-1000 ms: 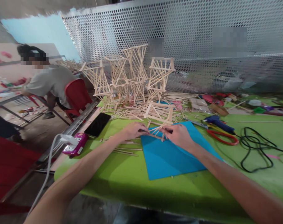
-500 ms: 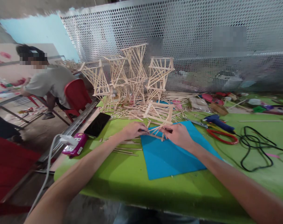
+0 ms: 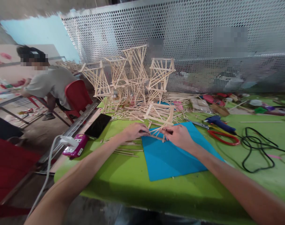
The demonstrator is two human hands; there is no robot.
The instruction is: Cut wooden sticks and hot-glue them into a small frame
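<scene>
A small frame of pale wooden sticks point(image 3: 157, 137) stands at the far left part of a blue sheet point(image 3: 175, 159). My left hand point(image 3: 137, 130) is closed on its left side, fingertips pinching the sticks. From the right, my right hand point(image 3: 178, 134) pinches the frame's other side near its slanting sticks. Just behind my fingers rises the frame's upper square point(image 3: 160, 114), built of flatter pieces. Exactly which stick each fingertip presses is hidden. Several loose sticks point(image 3: 128, 152) lie on the green tabletop by my left forearm.
Several stick towers point(image 3: 136, 65) stand at the back above a heap of sticks point(image 3: 130, 112). A phone point(image 3: 97, 125) and purple power strip point(image 3: 75, 146) lie left. Right are red-handled scissors point(image 3: 223, 137), a blue glue gun point(image 3: 219, 124) and black cord point(image 3: 259, 150). A person point(image 3: 49, 79) sits far left.
Almost nothing differs. Both hands stay on the stick frame, with only a very slight shift of the fingers and of the view.
</scene>
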